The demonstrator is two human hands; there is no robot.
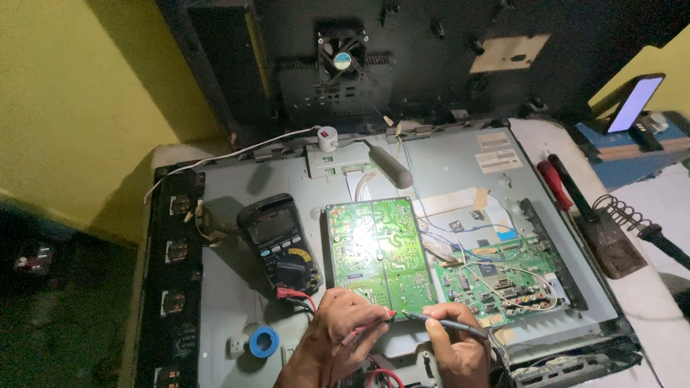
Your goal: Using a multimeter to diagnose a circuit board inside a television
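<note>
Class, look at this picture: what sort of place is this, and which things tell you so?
Probably an electronics repair bench. An opened flat-screen set lies with its green circuit board bare, a multimeter sits beside it, and a soldering iron rests at the right.

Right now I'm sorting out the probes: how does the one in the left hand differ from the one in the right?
The red probe sits in the left hand; the black probe in the right hand. The red probe points right, the black probe points left, so their tips nearly meet. Both tips sit at the near edge of the green circuit board, and both are pinched in the fingers.
</note>
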